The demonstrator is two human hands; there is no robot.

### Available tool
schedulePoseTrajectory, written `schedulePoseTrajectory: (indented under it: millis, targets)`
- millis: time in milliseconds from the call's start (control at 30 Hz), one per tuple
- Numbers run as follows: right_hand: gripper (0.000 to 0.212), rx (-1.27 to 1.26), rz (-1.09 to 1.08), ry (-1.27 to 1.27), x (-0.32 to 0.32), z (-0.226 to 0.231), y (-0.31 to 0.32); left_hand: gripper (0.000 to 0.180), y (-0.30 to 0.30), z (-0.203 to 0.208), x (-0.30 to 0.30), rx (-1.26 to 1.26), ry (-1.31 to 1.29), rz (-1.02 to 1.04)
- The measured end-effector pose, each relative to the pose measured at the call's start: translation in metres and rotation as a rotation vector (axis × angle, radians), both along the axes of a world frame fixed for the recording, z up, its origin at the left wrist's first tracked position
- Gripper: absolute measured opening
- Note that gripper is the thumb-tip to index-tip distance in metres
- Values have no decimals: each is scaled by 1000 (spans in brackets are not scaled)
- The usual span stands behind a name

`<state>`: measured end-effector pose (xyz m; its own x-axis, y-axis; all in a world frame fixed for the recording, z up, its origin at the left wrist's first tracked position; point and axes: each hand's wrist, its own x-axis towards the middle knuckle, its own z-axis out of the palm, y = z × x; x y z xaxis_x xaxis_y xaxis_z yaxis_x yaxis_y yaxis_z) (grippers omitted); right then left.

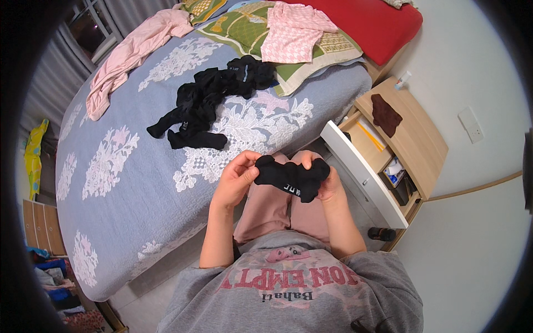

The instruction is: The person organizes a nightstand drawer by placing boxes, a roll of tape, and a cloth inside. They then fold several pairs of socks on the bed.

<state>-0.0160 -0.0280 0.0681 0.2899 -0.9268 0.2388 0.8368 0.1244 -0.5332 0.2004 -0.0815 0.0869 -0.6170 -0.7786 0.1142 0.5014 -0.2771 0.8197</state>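
Note:
Above my lap I hold a black sock (291, 173) with light lettering, stretched sideways between both hands. My left hand (236, 177) pinches its left end between thumb and fingers. At the other end, my right hand (331, 186) is closed round the fabric, thumb on top and the other fingers mostly behind it. Beyond my hands, a loose heap of black socks (202, 102) lies on the blue-grey bedspread (161, 144), which has white flower patterns. Two sock ends stick out of the heap toward me.
Right of me, a nightstand (425, 127) has its drawer (361, 172) pulled out, with small items inside. A dark brown cloth (386, 115) lies on top near a white bottle (403, 80). Pink clothes (297, 32) rest on a green pillow (239, 28). A black container (382, 233) is on the floor.

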Motion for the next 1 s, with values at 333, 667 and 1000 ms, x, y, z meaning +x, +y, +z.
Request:
schedulePoseTrajectory:
  millis: [333,667,1000]
  targets:
    - [49,-69,-66,20,-4,19,5,25,2,12,-8,-185,-170,96]
    - [32,37,51,58,-14,-8,-1,12,-5,-7,0,-83,-320,189]
    - [31,127,3,-67,-6,4,-1,20,-5,-6,7,184,199,-8]
